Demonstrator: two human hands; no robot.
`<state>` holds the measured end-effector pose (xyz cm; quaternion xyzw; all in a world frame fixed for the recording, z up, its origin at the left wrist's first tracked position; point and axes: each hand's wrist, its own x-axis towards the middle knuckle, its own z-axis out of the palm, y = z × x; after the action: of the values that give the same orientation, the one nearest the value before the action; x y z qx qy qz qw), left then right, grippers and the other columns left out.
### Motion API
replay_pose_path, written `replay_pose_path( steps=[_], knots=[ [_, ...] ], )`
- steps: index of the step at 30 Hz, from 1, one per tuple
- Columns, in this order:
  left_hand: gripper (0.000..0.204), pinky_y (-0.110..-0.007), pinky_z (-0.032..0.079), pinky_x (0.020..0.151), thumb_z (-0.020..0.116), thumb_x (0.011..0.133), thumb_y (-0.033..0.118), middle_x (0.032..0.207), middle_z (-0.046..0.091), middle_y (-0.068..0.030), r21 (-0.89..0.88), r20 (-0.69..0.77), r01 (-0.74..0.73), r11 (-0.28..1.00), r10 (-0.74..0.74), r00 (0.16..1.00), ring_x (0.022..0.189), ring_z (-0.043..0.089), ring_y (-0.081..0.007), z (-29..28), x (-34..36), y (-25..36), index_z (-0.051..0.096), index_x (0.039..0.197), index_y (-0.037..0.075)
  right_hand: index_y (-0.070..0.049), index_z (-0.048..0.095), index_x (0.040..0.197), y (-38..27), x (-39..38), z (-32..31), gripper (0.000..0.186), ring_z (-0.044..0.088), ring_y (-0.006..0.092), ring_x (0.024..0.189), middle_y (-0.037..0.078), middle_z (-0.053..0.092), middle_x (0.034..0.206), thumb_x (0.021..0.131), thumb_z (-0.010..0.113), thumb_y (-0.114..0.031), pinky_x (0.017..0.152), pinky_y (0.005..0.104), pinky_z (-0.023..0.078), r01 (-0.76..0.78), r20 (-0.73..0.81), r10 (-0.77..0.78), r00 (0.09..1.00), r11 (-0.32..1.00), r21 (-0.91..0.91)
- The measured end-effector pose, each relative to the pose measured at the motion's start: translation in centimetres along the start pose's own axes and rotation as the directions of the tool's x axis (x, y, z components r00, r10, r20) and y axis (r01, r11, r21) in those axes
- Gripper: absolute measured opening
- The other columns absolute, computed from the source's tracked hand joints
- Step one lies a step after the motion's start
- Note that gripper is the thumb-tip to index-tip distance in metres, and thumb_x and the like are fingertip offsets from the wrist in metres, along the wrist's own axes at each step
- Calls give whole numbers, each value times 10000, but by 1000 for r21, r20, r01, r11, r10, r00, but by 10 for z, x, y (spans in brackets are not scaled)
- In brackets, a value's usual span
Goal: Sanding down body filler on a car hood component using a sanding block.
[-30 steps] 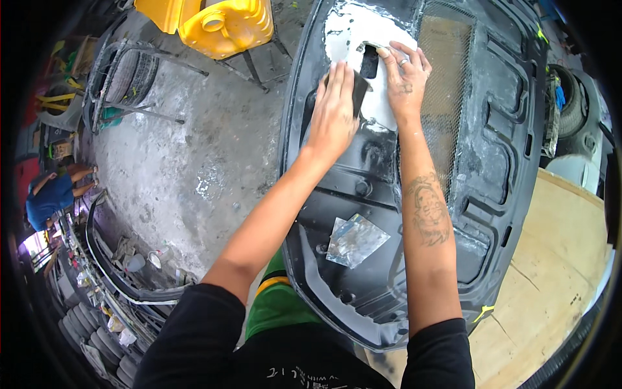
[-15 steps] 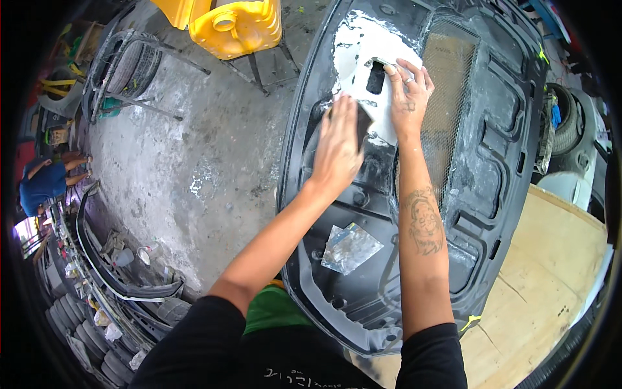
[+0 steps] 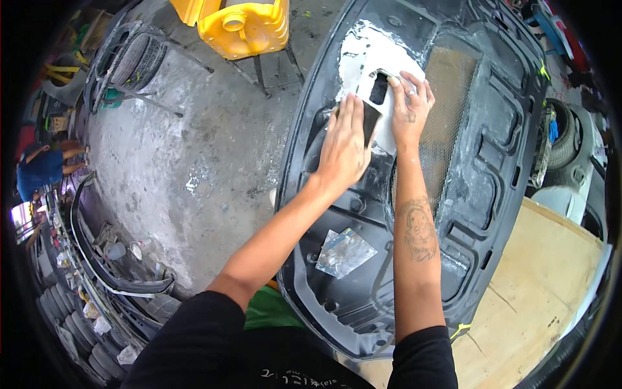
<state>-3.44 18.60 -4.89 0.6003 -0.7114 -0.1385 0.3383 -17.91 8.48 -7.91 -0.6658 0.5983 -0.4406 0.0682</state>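
A black car hood [image 3: 337,220] lies underside up in front of me, with a patch of white filler [image 3: 357,55] on its far left part. My left hand [image 3: 342,154] lies over a dark piece of sandpaper [image 3: 371,120], pressing it against the near edge of the patch. The sheet sticks out to the right of the fingers. Just right of an oblong hole [image 3: 380,89] in the patch rests my right hand [image 3: 411,120], its fingers apart and nothing seen in them; its thumb touches near the hole's rim.
A silvery flat sheet [image 3: 346,254] lies on the hood's near part. Brown mesh [image 3: 447,84] fills an opening right of my right hand. Beyond stands a cut yellow jerrycan [image 3: 243,32] on a metal stand. Tires and car parts line the left; plywood [image 3: 538,279] lies at right.
My left hand and the sandpaper have shifted a little across the filler and are less blurred. My right hand stays beside the hole. The whole view has shifted slightly.
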Motion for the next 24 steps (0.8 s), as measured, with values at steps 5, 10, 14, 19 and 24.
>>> replay_pose_path(
  steps=[5, 10, 14, 19, 24],
  knots=[
    [587, -545, 319, 1186, 516, 1067, 255, 1501, 434, -383, -59, -86, 45, 997, -50, 995, 1452, 385, -491, 7, 67, -26, 420, 1436, -191, -120, 818, 1041, -18, 6, 9, 215, 445, 359, 1349, -3, 696, 1262, 960, 716, -292, 1171, 460, 309, -1, 6, 1, 1000, 999, 46],
    [567, -500, 302, 1206, 496, 1072, 253, 1507, 422, -383, -120, 57, 11, 993, -4, 998, 1457, 373, -482, -8, 18, -16, 425, 1444, -169, -124, 816, 1053, -6, 2, -2, 217, 430, 380, 1368, -1, 689, 1280, 969, 708, -292, 1171, 468, 311, -29, 32, 29, 999, 1000, -12],
    [588, -509, 305, 1208, 525, 1058, 239, 1524, 405, -376, -121, -8, -66, 990, 66, 998, 1469, 358, -485, 0, 58, -44, 401, 1466, -166, -120, 814, 1069, -23, 7, 0, 243, 420, 380, 1373, -9, 669, 1310, 992, 674, -303, 1184, 473, 293, -28, 74, 26, 997, 999, 30],
    [597, -513, 300, 1211, 519, 1061, 237, 1528, 391, -385, -220, 67, -81, 972, 97, 993, 1458, 372, -486, -15, 43, -36, 378, 1473, -171, -100, 809, 1062, -15, 5, -7, 250, 384, 365, 1410, -4, 652, 1334, 995, 673, -299, 1195, 461, 279, -86, 108, 87, 990, 996, -19],
    [652, -539, 313, 1198, 564, 1040, 238, 1538, 352, -408, -229, 60, -113, 967, 130, 990, 1463, 365, -495, -7, 45, -43, 346, 1477, -195, -95, 804, 1073, -16, 2, -11, 254, 390, 354, 1417, 1, 658, 1335, 997, 674, -299, 1196, 454, 283, -118, 128, 122, 984, 992, -39]
  ],
)
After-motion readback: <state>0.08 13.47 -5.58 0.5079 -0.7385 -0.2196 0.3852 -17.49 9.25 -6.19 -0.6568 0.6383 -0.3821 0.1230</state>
